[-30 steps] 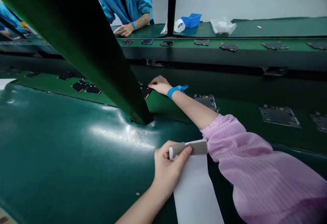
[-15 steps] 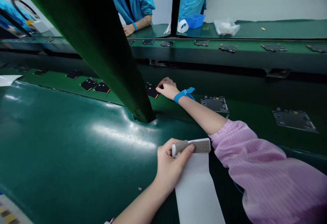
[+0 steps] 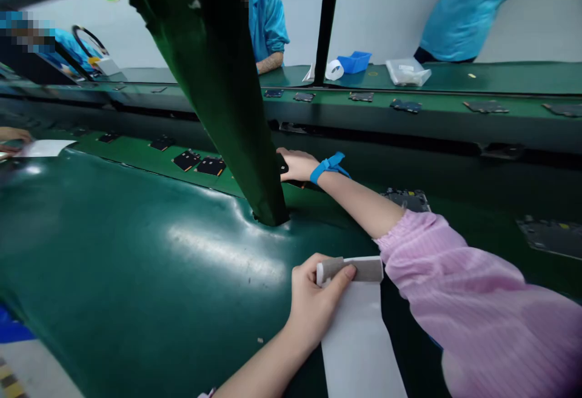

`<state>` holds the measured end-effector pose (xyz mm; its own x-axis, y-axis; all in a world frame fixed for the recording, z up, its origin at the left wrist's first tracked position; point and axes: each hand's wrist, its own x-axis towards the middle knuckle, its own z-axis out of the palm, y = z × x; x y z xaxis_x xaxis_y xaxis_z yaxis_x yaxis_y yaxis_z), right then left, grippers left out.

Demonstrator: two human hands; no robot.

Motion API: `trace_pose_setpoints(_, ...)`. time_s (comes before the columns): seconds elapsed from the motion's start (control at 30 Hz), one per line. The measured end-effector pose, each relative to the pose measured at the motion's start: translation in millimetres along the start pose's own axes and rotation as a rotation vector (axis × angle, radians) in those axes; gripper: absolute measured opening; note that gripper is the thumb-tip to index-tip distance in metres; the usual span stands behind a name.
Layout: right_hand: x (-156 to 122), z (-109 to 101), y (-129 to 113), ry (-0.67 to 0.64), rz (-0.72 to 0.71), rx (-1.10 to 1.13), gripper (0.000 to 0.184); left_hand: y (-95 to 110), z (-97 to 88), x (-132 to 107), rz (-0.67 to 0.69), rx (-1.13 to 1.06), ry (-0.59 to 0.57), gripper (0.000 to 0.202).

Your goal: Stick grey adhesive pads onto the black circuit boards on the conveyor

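Observation:
My left hand (image 3: pixel 313 301) is closed round a small grey block (image 3: pixel 352 269) at the top end of a white strip (image 3: pixel 359 343) lying on the green bench. My right hand (image 3: pixel 295 163), with a blue wrist strap (image 3: pixel 328 168), reaches forward to the conveyor belt (image 3: pixel 145 152) and rests on a dark board (image 3: pixel 286 171) just behind the slanted green post (image 3: pixel 227 101). Its fingers are partly hidden by the post; the visible ones curl over the board. My pink sleeve (image 3: pixel 477 307) crosses the right of the view.
Several dark boards (image 3: pixel 200 163) lie on the near belt, others (image 3: pixel 404 106) on the far belt. People in blue coats (image 3: pixel 268 19) stand at the far bench, with a tape roll (image 3: pixel 335 69), blue bin (image 3: pixel 354 62) and clear bag (image 3: pixel 407 72). Another person's hand (image 3: pixel 13 134) at left.
My right hand has followed the board along the belt, now partly tucked behind the green post. The view tilted up and left. My left hand keeps hold of the grey block.

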<state>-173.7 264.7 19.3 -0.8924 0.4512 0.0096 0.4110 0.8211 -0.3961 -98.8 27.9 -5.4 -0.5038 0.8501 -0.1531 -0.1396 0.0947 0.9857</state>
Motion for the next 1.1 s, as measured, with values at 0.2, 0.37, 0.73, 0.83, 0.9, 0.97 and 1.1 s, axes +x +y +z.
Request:
trace_pose_setpoints(0.2, -46.0, -28.4, 13.9, 0.075, -0.04, 0.183, 0.095, 0.3, -0.6, -1.0, -0.01, -0.024, 0.001, 0.021)
trace_pose_setpoints(0.37, -122.9, -32.9, 56.8, 0.212, -0.063, 0.434, 0.094, 0.2, -0.8, -1.8, -0.001, -0.025, -0.014, 0.022)
trace_pose_setpoints(0.73, -218.7, -38.1, -14.3, 0.125, -0.07, 0.317, 0.021, -3.4, -0.7, 0.7, 0.046, 0.026, -0.009, 0.023)
trace_pose_setpoints(0.83, -222.4, -33.4, -33.0, 0.059, -0.088, 0.327, 0.016, -2.8, -0.9, 0.7, 0.064, 0.02, -0.016, 0.021)
trace_pose_setpoints(0.9, -221.3, -30.4, -34.8, 0.05, -0.082, 0.323, 0.016, -2.0, -0.8, 1.0, 0.07, 0.02, -0.017, 0.021)
trace_pose_setpoints(0.97, -221.0, -28.5, -34.0, 0.034, -0.092, 0.318, 0.017, -0.8, -0.6, 1.2, 0.076, 0.021, -0.017, 0.021)
trace_pose_setpoints(1.1, -223.1, -31.6, -32.8, 0.101, -0.126, 0.299, 0.02, 1.6, 0.2, 1.1, 0.055, 0.016, -0.01, 0.022)
